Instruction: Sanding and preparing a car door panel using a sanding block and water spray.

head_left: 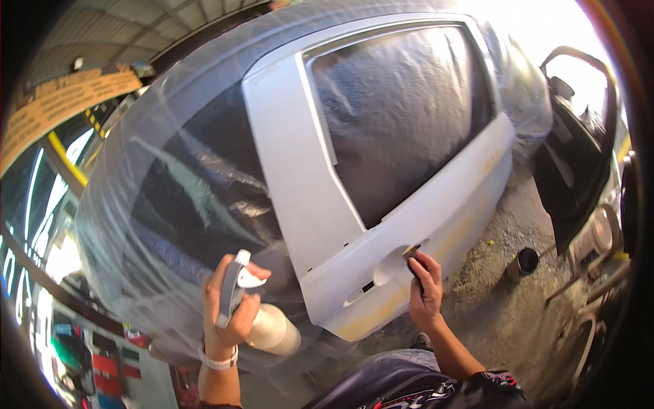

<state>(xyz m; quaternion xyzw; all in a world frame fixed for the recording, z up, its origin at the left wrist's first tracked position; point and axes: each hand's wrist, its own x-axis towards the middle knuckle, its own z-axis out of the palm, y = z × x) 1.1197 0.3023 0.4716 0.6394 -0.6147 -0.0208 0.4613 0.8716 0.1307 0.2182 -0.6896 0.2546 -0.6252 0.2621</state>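
My left hand [230, 303] is wrapped round the grey and white trigger head of a spray bottle [274, 332]. The bottle's pale body hangs below my fingers, in front of the plastic sheeting. In my right hand [427, 290], a small dark piece [411, 253] that looks like sandpaper is pinched between thumb and fingers. It is at the handle recess of a car door [300, 157], and seems to touch the panel. Pale grey covers the door, with yellowish patches along its lower part. A dark slot [368, 287] sits left of the recess.
Clear plastic sheeting [184, 157] wraps the car around the door and covers its window opening. On the right, a detached dark door [572, 163] stands near a white bucket [591, 238]. A black can [524, 262] rests on the rough floor.
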